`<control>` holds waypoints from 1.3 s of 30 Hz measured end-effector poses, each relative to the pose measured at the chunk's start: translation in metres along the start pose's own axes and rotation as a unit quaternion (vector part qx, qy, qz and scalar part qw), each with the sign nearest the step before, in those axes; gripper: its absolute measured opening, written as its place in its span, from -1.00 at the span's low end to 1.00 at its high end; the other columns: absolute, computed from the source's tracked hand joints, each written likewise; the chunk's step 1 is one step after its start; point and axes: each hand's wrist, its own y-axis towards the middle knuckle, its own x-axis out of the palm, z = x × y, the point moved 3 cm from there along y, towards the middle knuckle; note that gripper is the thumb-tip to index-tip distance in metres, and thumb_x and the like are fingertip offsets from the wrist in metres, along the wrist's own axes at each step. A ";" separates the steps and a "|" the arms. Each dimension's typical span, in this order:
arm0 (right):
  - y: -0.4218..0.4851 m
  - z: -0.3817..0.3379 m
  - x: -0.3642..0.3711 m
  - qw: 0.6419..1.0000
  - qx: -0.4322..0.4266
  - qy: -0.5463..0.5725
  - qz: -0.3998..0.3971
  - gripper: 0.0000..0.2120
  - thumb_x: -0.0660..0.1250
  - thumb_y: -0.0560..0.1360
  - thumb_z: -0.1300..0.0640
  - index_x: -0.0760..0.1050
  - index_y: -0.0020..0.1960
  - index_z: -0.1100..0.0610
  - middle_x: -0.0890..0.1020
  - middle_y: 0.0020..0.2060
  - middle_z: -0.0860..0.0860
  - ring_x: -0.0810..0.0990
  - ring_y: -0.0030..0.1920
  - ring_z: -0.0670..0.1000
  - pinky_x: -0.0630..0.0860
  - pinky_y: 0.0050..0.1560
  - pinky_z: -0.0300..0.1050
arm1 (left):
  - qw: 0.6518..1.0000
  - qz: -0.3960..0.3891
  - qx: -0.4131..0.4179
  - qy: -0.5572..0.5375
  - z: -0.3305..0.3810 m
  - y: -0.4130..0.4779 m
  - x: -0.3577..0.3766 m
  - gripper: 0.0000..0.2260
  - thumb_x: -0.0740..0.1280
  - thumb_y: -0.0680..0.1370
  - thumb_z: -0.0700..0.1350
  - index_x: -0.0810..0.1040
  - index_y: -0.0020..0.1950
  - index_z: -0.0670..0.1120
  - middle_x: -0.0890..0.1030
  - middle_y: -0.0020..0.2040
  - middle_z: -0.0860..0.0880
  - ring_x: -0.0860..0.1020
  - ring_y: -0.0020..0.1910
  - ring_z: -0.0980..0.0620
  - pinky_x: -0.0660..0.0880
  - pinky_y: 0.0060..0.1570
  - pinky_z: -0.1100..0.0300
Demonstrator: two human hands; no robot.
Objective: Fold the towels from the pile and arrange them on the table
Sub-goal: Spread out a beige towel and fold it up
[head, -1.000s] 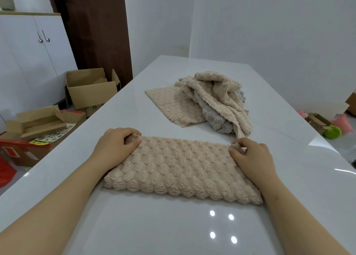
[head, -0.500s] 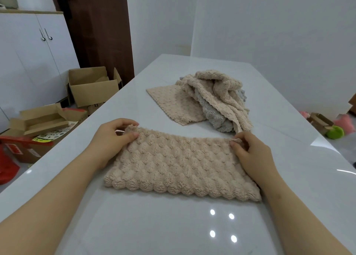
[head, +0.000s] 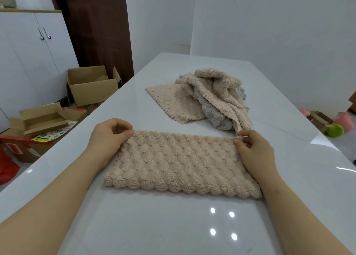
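A beige bubble-textured towel [head: 179, 164] lies folded into a long strip on the glossy white table [head: 154, 225] in front of me. My left hand [head: 107, 137] pinches its far left corner between thumb and fingers. My right hand [head: 252, 150] pinches its far right corner the same way. Farther back sits the pile of towels [head: 215, 98]: crumpled beige ones over a grey one, with one beige towel spread flat at the pile's left side.
Open cardboard boxes [head: 90, 85] stand on the floor left of the table, beside a white cabinet [head: 28, 58]. A small box and a green ball [head: 334, 130] lie on the floor to the right. White walls stand behind the table.
Both hands went from pressing flat on the towel's far corners to pinching them with fingertips. The far edge is slightly lifted.
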 end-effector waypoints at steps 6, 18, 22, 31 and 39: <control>-0.002 -0.005 -0.005 0.997 0.029 -0.059 -0.031 -0.65 0.25 0.52 -0.04 0.38 0.25 0.06 0.59 -0.12 0.01 0.52 -0.18 0.00 0.35 -0.16 -0.17 | 0.989 -0.024 0.036 0.139 0.015 -0.011 0.008 -0.82 0.32 0.52 -0.13 0.54 -0.13 0.18 0.61 -0.05 0.12 0.53 -0.10 0.19 0.36 -0.15 0.37; -0.006 -0.015 -0.027 0.948 0.103 -0.039 -0.299 -0.36 0.41 0.41 0.11 0.20 0.38 -0.14 0.65 -0.12 0.15 0.61 -0.14 0.04 0.49 -0.08 -0.16 | 0.799 -0.288 0.213 0.483 0.031 -0.082 0.070 -0.28 -0.19 0.41 0.43 -0.16 0.50 0.15 -0.10 0.54 0.14 -0.18 0.49 0.15 -0.20 0.45 0.01; -0.008 -0.013 -0.035 0.940 0.090 -0.032 -0.327 -0.31 0.43 0.41 0.09 0.16 0.38 -0.25 0.65 -0.19 0.07 0.61 -0.16 -0.01 0.47 -0.04 -0.14 | 0.775 -0.292 0.223 0.513 0.029 -0.086 0.075 -0.13 -0.37 0.28 0.49 -0.17 0.51 0.10 -0.13 0.53 0.15 -0.21 0.49 0.16 -0.28 0.41 0.01; -0.002 -0.017 -0.038 0.936 0.116 0.105 -0.315 -0.45 0.39 0.45 0.21 0.27 0.27 -0.23 0.65 -0.39 0.02 0.60 -0.43 -0.05 0.55 -0.41 -0.17 | 0.771 -0.297 0.216 0.520 0.027 -0.087 0.075 -0.33 -0.16 0.49 0.35 -0.15 0.52 0.08 -0.13 0.54 0.13 -0.22 0.49 0.16 -0.30 0.41 0.05; -0.005 -0.033 -0.036 0.940 0.099 0.150 -0.289 -0.48 0.32 0.49 0.25 0.26 0.31 -0.17 0.57 -0.52 -0.07 0.50 -0.54 -0.12 0.44 -0.53 -0.26 | 0.880 -0.244 0.218 0.344 0.041 -0.079 0.064 -0.23 -0.22 0.39 0.46 -0.15 0.51 0.10 -0.08 0.50 0.21 -0.11 0.45 0.28 -0.20 0.43 0.13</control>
